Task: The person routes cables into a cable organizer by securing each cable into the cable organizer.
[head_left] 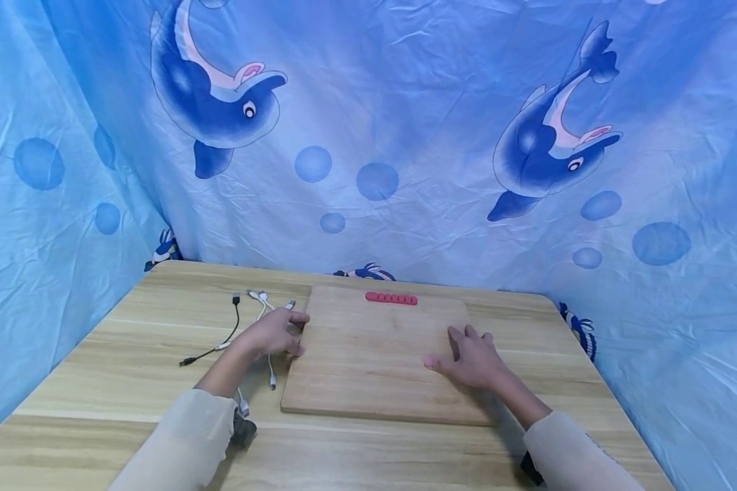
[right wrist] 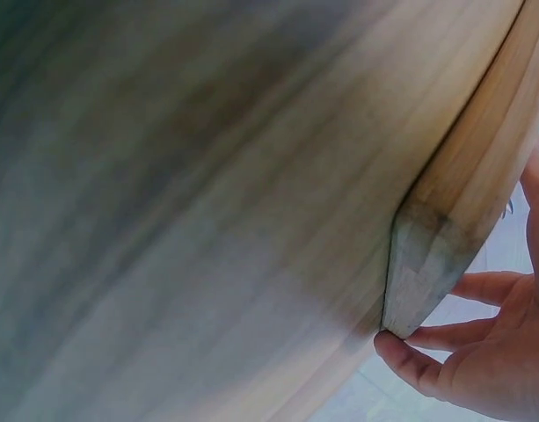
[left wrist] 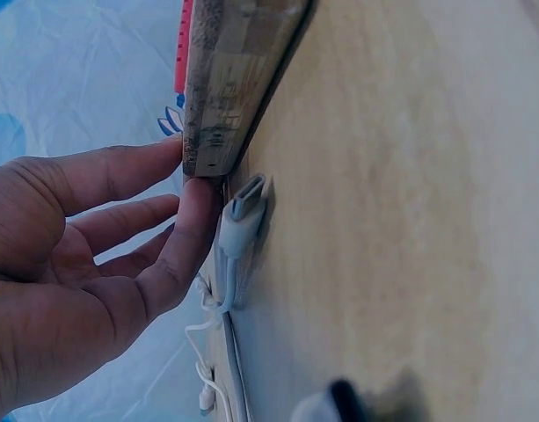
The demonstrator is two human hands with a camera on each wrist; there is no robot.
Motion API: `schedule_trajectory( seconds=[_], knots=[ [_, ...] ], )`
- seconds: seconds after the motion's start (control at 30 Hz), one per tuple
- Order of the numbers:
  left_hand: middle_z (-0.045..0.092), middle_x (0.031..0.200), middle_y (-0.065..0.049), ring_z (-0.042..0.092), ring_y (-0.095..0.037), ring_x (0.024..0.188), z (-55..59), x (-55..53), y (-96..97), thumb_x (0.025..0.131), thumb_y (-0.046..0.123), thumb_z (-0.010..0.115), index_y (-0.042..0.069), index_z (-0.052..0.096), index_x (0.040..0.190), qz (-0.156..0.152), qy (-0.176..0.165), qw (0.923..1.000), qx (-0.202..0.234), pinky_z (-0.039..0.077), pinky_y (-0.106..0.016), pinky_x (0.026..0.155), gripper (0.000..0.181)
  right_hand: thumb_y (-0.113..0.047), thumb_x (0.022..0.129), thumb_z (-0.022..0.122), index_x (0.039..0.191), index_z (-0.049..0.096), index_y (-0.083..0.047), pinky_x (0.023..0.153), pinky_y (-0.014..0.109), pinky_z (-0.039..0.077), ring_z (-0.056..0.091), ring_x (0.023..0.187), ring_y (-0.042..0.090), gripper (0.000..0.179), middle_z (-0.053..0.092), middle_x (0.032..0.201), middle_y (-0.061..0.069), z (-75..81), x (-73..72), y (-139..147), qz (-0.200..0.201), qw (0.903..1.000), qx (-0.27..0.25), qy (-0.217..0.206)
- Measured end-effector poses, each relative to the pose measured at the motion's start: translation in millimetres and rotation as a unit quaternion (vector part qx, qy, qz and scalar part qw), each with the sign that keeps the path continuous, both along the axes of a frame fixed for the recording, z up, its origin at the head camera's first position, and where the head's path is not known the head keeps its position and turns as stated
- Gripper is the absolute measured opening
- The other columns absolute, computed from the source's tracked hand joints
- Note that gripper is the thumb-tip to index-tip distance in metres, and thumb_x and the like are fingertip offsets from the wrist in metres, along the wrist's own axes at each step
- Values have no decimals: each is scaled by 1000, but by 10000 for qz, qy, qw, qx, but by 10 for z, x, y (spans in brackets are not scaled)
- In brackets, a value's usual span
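Note:
A light wooden board lies on the table between the two hands. My left hand touches its left edge. The left wrist view shows the thumb at the board's upper edge, with a fingertip at its lower edge beside a white cable plug. Over the right part of the board, my right hand rests with its thumb on the top face and the fingers spread toward the right edge. Fingertips of this hand reach the board's side in the right wrist view.
Near the board's far edge sits a red notched strip. Several white cables and a black-ended cable lie left of the board, partly under the left arm. A blue dolphin-print curtain surrounds the wooden table.

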State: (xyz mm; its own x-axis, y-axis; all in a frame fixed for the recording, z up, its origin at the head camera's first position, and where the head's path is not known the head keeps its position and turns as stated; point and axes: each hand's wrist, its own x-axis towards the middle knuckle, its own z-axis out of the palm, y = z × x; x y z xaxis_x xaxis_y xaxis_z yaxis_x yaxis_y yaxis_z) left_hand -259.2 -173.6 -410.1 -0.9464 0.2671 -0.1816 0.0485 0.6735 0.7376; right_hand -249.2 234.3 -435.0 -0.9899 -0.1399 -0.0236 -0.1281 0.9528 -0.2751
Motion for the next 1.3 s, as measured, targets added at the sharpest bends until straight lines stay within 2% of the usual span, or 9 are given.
schedule_trajectory(
  seconds=[0.23,0.47,0.7,0.8,0.93,1.1,1.3],
  knots=[
    [50,150,-24,40,-44,141,10,5,-12,79,-3,81,-4,51,146,-23,-21,10000,23,45,-47,104,73,-78,82,64,152,44,0,97,66,44,41,126,58,107,35,153,38,-7,5,4,29,10000,64,-35],
    [49,150,-26,46,-42,136,-5,4,-20,79,-4,81,-5,50,146,-44,-27,10000,-5,48,-44,97,75,-79,84,60,153,42,0,101,67,41,40,129,58,107,34,153,38,18,1,3,128,9996,177,-187],
    [52,146,-24,45,-43,137,11,11,-42,82,2,80,-3,49,148,11,-69,9999,129,40,-54,111,72,-77,85,62,146,50,3,101,62,43,50,118,51,101,52,140,31,117,-53,-33,486,9965,660,-155],
    [52,146,-24,48,-43,134,23,10,-84,85,3,79,-1,47,150,45,-128,9993,356,45,-51,107,73,-73,87,63,144,52,1,100,62,43,53,115,48,94,57,134,27,161,-85,-70,744,9938,821,-81],
    [51,146,-25,54,-42,129,62,15,-175,88,4,77,0,43,152,-3,-58,9991,426,53,-45,97,73,-68,88,65,146,52,-2,104,62,42,53,121,46,89,57,139,24,218,-117,-190,959,9920,821,-44],
    [53,144,-26,59,-40,123,111,29,-306,92,9,74,1,44,152,-54,197,9997,149,55,-44,95,67,-66,89,66,147,52,-8,107,60,41,51,128,42,84,55,145,19,258,-146,-415,1061,9919,693,-70],
    [55,138,-29,61,-42,118,123,73,-462,91,7,74,-3,46,149,-45,406,9991,147,56,-44,91,65,-61,93,66,146,54,-11,108,54,42,52,128,36,74,57,144,14,286,-172,-689,1214,9903,670,-59]
  ],
)
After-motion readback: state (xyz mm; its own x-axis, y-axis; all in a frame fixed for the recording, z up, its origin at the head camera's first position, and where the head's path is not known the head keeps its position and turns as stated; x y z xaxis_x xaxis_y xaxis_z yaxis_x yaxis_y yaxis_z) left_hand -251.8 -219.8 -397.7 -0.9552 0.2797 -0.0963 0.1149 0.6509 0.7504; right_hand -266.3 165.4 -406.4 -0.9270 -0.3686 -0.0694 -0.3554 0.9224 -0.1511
